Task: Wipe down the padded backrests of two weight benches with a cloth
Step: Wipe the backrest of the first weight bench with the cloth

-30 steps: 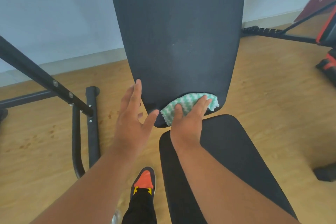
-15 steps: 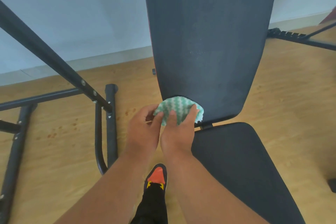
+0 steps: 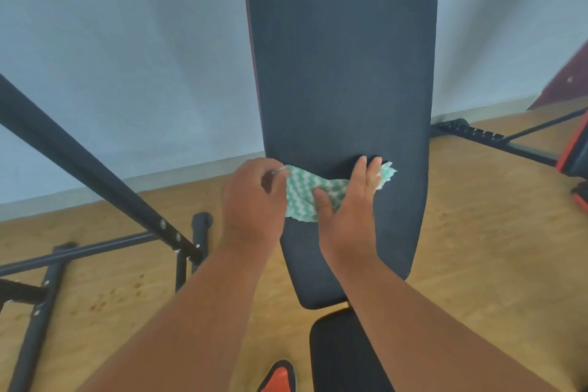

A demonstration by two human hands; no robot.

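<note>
Wood floor, pale wall behind. Upright backrest, long axis vertical, most of it above both hands. Cloth stretched sideways across lower pad: left hand pinching one end, right hand pressing flat, fingers straight.

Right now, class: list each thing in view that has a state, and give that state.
Backrest: raised steeply, cloth against its lower part.
Cloth: bunched, stretched between both hands.
Left hand: pinches the cloth's left end.
Right hand: fingers straight, pressing the cloth on the backrest.
Seat pad: bare, below the backrest.
</note>
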